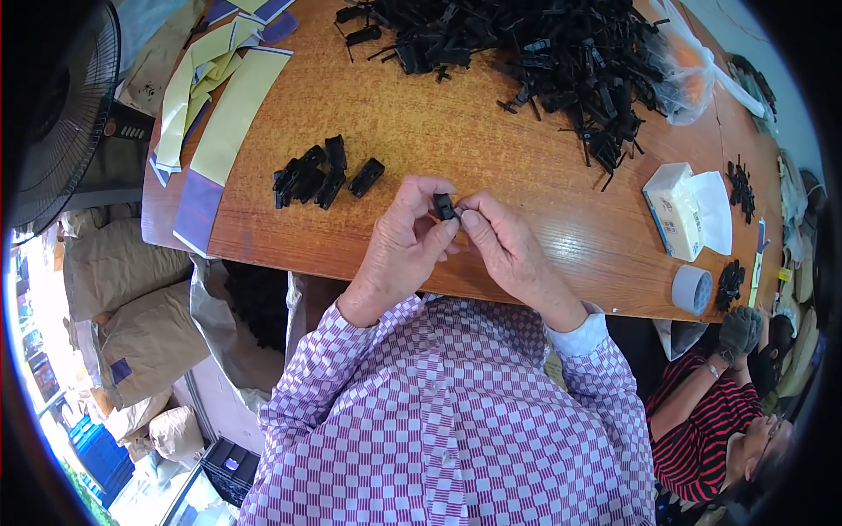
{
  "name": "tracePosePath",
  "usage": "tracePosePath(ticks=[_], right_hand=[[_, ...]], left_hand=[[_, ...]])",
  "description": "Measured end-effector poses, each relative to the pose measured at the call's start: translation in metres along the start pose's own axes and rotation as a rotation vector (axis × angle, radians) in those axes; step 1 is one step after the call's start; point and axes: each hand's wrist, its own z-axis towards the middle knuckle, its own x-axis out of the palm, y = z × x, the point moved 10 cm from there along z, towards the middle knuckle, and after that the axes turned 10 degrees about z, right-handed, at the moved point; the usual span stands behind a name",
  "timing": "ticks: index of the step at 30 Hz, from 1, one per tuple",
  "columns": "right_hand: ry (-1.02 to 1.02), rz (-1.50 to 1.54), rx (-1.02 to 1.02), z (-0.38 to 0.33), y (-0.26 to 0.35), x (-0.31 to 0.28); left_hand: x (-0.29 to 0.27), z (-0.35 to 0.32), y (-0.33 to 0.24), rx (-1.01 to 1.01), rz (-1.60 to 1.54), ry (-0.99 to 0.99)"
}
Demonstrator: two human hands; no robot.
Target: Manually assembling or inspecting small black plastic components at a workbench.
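Observation:
Above the table's near edge, my left hand (pixel 399 245) pinches a small black plastic part (pixel 445 207) between thumb and fingers. My right hand (pixel 504 250) is closed at the part's lower right end, its thumb and forefinger pressed together there. Whether a smaller piece sits between those right fingertips is hidden. Left of my hands lies a small group of black plastic parts (pixel 307 177), with one single part (pixel 367 177) just apart from it. A large tangled heap of black plastic parts (pixel 544 53) covers the table's far side.
Yellow and purple strips (pixel 230 114) lie along the wooden table's (pixel 368 114) left side. On the right are a tissue pack (pixel 674 210), a tape roll (pixel 692 289) and a clear plastic bag (pixel 688 66). A fan (pixel 66 105) stands left; a co-worker's gloved hand (pixel 741 333) is at right.

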Motion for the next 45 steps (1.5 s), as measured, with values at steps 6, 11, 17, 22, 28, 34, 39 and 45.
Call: tracePosePath(ticks=[6, 11, 17, 22, 28, 34, 39, 45], right_hand=[[0.003, -0.041, -0.045, 0.006, 0.002, 0.007], [0.011, -0.050, -0.031, 0.007, 0.001, 0.010], [-0.004, -0.061, -0.005, 0.006, -0.007, 0.013], [-0.067, -0.073, 0.047, 0.009, -0.011, 0.009], [-0.153, 0.011, -0.019, 0.003, -0.017, -0.004], [-0.260, 0.284, 0.028, -0.009, -0.027, -0.033], [-0.249, 0.501, 0.043, -0.019, -0.036, -0.034], [-0.188, 0.706, 0.012, -0.016, -0.027, -0.033]], left_hand=[[-0.008, 0.002, -0.002, 0.026, 0.117, -0.039], [-0.010, 0.003, -0.001, -0.012, 0.134, -0.034], [-0.009, 0.003, 0.001, 0.006, 0.196, -0.035], [-0.012, 0.001, -0.025, 0.226, 0.593, -0.217], [0.001, 0.006, -0.038, 0.232, 0.657, -0.221], [0.015, 0.018, -0.026, 0.107, -0.034, -0.170], [0.025, 0.017, -0.018, -0.091, -0.515, 0.071], [0.028, 0.014, 0.006, -0.217, -0.626, 0.029]])
